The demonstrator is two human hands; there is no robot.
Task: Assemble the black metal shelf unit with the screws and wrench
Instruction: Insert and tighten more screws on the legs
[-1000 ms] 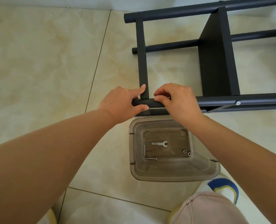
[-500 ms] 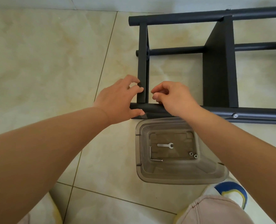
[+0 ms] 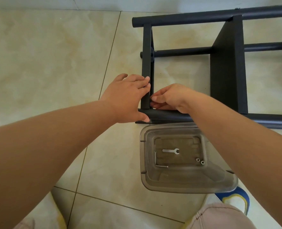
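left hand (image 3: 128, 98) grips shelf crossbar (image 3: 146, 66); right hand (image 3: 170, 98) pinches beside it.

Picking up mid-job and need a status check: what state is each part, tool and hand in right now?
Shelf unit: lying on its side on the floor, partly assembled.
Crossbar: left hand grips its near end at the tube.
Right hand: fingertips pinched at the joint; what they hold is hidden.
Plastic bin: open, on the floor.
Wrench: unused, in the bin.
Long bolts: loose in the bin.
Two nuts: loose in the bin.
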